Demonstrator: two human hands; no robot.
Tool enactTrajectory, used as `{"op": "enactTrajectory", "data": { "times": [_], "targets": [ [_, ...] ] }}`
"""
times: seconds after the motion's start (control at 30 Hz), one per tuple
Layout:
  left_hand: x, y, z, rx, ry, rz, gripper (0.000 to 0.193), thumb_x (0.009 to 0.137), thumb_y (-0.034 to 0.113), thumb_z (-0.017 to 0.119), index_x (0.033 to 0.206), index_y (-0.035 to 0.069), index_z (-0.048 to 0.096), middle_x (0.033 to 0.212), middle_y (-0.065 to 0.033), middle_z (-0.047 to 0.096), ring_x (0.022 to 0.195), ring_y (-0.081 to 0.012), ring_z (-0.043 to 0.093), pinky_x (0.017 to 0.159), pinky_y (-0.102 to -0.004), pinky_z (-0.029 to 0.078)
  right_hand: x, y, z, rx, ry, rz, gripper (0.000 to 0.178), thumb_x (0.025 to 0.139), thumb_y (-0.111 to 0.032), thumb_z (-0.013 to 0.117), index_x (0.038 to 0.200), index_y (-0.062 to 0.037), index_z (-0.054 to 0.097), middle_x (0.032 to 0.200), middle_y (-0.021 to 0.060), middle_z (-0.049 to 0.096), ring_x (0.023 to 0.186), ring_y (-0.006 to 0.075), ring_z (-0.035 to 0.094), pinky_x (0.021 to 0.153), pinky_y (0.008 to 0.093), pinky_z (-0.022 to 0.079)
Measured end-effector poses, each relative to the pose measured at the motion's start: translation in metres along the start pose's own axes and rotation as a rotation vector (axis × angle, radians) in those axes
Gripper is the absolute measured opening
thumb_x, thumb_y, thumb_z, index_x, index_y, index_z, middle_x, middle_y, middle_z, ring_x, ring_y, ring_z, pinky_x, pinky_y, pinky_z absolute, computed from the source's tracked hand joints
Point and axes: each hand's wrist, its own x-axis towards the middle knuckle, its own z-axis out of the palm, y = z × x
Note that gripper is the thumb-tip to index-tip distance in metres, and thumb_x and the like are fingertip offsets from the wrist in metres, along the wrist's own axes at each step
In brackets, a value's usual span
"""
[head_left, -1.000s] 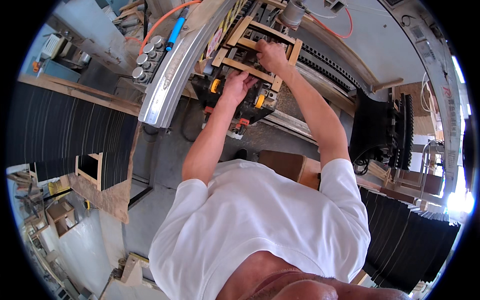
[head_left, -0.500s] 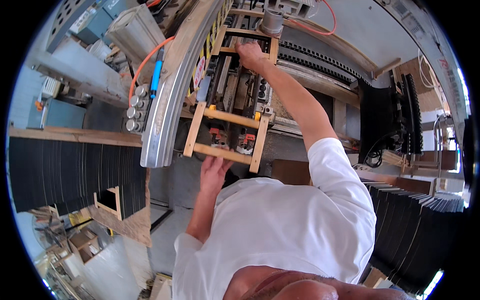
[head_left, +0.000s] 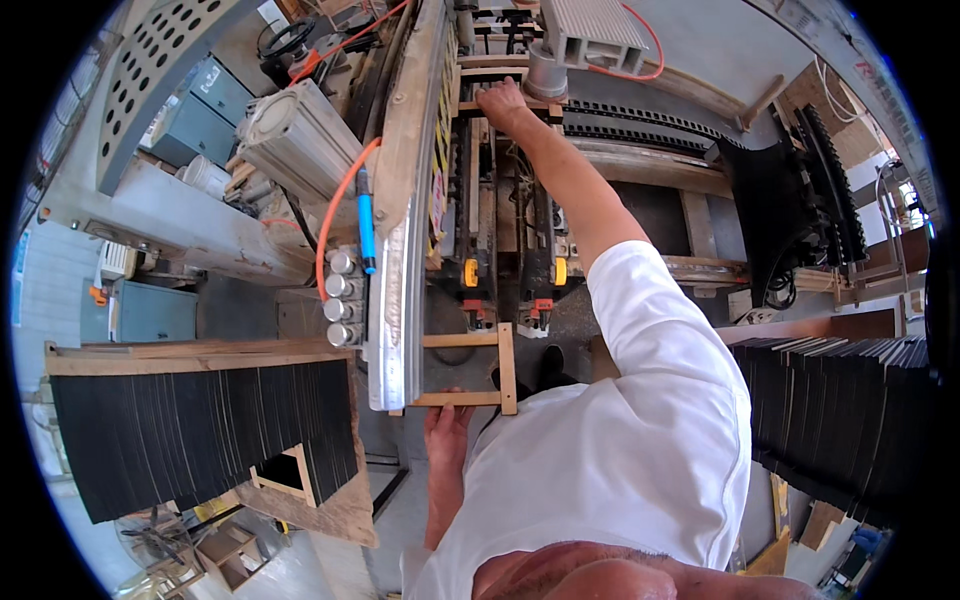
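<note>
My left hand [head_left: 447, 430] grips the near rail of a light wooden frame [head_left: 508, 370], its fingers meeting the rail from below. This frame hangs close to my body, and its left part is hidden behind the machine's metal beam. Far ahead, my right hand [head_left: 503, 100] is closed over the near rail of a second wooden frame [head_left: 468, 106], which lies across the rails of the machine [head_left: 480, 200]. The fingertips of that hand are partly hidden. A cylindrical metal part [head_left: 546, 78] stands just right of it.
A metal beam [head_left: 395, 300] with a blue pen [head_left: 365, 225] and an orange hose runs along the left. Yellow and red fittings [head_left: 560, 270] sit at the machine's near end. Stacks of black panels stand left [head_left: 200, 430] and right [head_left: 840, 420].
My left hand has brought its frame off the machine's near end, toward my body and partly behind the beam. My right hand stays at the far frame. The whole view has shifted.
</note>
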Motion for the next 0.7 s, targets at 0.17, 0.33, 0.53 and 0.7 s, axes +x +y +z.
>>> {"op": "enactTrajectory", "data": {
  "times": [0.17,0.33,0.53,0.7],
  "targets": [
    [0.015,0.012,-0.025,0.048,0.096,0.054,0.030,0.094,0.008,0.054,0.123,0.001,0.050,0.120,-0.0102,0.058,0.113,-0.0251,0.057,0.100,-0.0426,0.045,0.023,0.010,0.006,-0.011,-0.021,-0.025,0.020,0.079,-0.009,0.060,0.099,-0.0085,0.062,0.091,0.0093,0.069,0.096,0.0281,0.063,0.087,0.0433,0.040],
    [0.034,-0.002,-0.044,0.037,0.143,0.112,0.029,0.094,0.008,0.054,0.121,0.000,0.051,0.119,-0.0104,0.058,0.109,-0.0232,0.058,0.099,-0.0423,0.046,0.029,0.020,0.003,0.078,-0.038,-0.090,0.018,0.080,-0.008,0.059,0.096,-0.0092,0.064,0.093,0.0120,0.068,0.094,0.0305,0.065,0.084,0.0443,0.044],
    [0.056,-0.029,-0.042,0.047,0.135,0.046,0.026,0.093,0.007,0.056,0.119,0.002,0.053,0.115,-0.0110,0.060,0.105,-0.0219,0.059,0.093,-0.0405,0.049,0.036,0.032,0.006,0.177,-0.046,-0.101,0.013,0.079,-0.007,0.060,0.091,-0.0094,0.066,0.092,0.0136,0.069,0.094,0.0323,0.066,0.080,0.0453,0.050],
    [0.061,-0.042,-0.026,-0.003,0.251,-0.022,0.025,0.093,0.007,0.056,0.117,-0.001,0.053,0.115,-0.0112,0.060,0.103,-0.0216,0.060,0.093,-0.0407,0.050,0.036,0.028,0.010,0.124,-0.063,-0.194,0.022,0.078,-0.005,0.062,0.099,-0.0109,0.064,0.090,0.0111,0.069,0.089,0.0314,0.066,0.084,0.0479,0.045]
  ]
}}
